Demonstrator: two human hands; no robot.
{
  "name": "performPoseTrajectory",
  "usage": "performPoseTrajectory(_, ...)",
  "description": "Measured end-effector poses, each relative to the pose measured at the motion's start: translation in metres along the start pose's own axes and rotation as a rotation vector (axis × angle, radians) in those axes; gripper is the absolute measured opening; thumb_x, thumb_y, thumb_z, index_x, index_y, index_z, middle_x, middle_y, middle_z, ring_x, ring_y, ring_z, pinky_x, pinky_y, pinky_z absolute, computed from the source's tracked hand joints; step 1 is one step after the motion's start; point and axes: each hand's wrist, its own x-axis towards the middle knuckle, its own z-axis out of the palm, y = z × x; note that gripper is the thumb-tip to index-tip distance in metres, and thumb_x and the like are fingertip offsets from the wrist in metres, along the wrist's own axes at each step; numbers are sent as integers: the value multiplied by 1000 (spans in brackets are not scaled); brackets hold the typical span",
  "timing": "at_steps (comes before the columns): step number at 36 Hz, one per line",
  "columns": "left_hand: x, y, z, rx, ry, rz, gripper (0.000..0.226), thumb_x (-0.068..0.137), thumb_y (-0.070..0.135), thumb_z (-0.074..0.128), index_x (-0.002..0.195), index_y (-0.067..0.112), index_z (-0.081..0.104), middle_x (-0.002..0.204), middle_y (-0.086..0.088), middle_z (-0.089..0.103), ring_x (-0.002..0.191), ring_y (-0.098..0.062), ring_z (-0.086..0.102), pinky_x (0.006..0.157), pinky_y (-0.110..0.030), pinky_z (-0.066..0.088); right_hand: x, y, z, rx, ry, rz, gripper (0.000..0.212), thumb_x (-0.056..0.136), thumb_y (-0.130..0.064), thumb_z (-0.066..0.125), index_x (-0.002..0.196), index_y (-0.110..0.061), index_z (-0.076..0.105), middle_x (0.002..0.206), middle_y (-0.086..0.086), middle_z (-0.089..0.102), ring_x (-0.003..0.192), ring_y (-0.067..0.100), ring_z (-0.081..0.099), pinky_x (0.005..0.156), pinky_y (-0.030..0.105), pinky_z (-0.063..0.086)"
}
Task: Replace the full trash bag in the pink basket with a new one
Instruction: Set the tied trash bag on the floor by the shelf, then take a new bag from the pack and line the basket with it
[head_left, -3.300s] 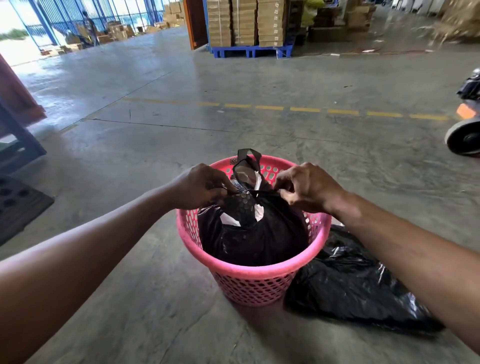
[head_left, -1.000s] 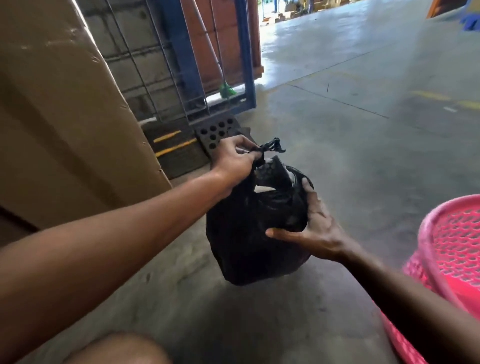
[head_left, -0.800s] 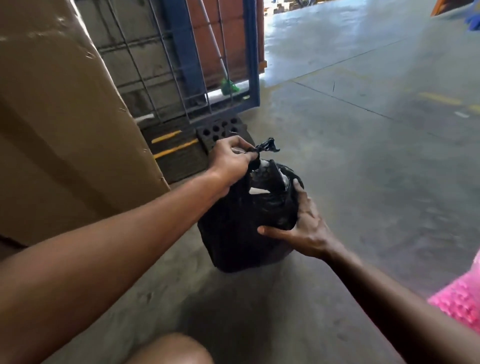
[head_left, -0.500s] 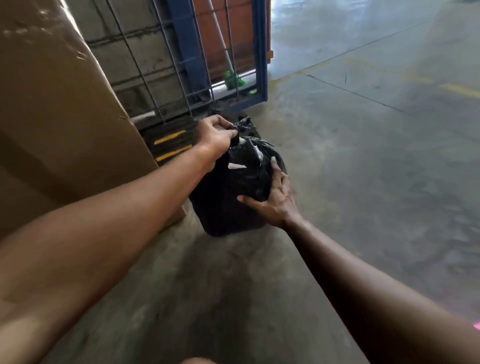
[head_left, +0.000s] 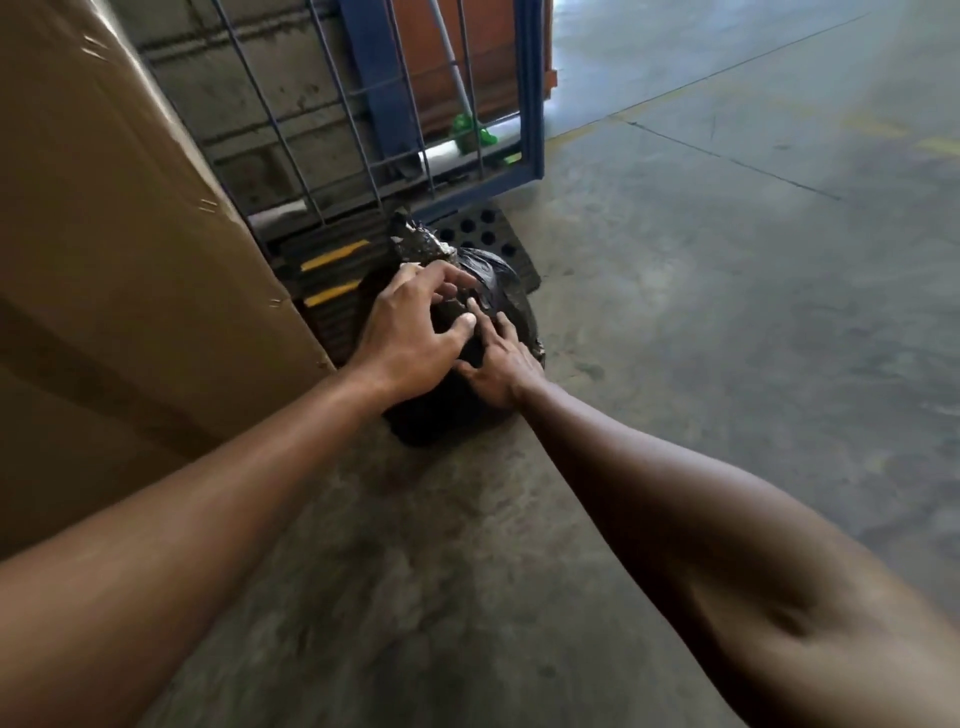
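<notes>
The full black plastic trash bag, tied shut at its top, sits on the grey concrete floor, just beside the corner of a tall brown cardboard box on the left. Its knotted top points up and away from the camera, toward a black rubber mat with round holes and a dark block with yellow stripes behind it. The left hand is above the upper side of the bag with the fingers spread and loosely curved; it does not grip anything, and I cannot tell if the fingertips touch the plastic. The right hand lies flat and open against the near side of the bag, fingers stretched, touching it. Both bare forearms reach forward from the lower edge of the view. Behind the bag stands a blue metal frame with wire grid, and through it a green object at the end of a pale stick is seen. The pink basket is not in view.
</notes>
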Motion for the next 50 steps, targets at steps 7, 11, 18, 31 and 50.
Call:
performPoseTrajectory(7,7,79,40,-141,-71,193,26,87,23,71,113,27,71,107,1,63,98,-13,66,90,-36,58,-64,32,-105,-171,125,-9,64,89,-47,55,147,-24,42,148,8,52,139,30,48,109,45,45)
performPoseTrajectory(11,4,152,81,-260,-147,302,21,90,29,70,111,29,71,104,3,65,96,-10,68,89,-36,57,-145,69,-186,-243,266,100,40,87,-45,56,120,-25,65,129,6,69,123,27,62,97,39,53)
performPoseTrajectory(18,-56,289,149,-468,-383,480,16,92,33,68,106,29,72,101,6,63,92,-8,69,86,-31,56,-322,128,-303,-308,532,394,24,81,-47,62,92,-28,72,90,-5,77,90,18,73,80,34,59)
performPoseTrajectory(31,-194,411,234,-195,-581,795,51,82,58,55,126,32,58,129,-9,56,122,-35,54,107,-48,43,-610,258,-334,-195,933,871,16,85,-27,66,87,-15,76,80,0,72,84,19,71,74,24,48)
performPoseTrajectory(50,-367,433,242,141,-820,1213,27,95,56,29,98,30,33,90,1,62,85,-36,66,69,-46,52,-817,498,-120,463,727,1623,108,75,-48,82,155,-4,23,154,19,47,140,38,47,114,41,40)
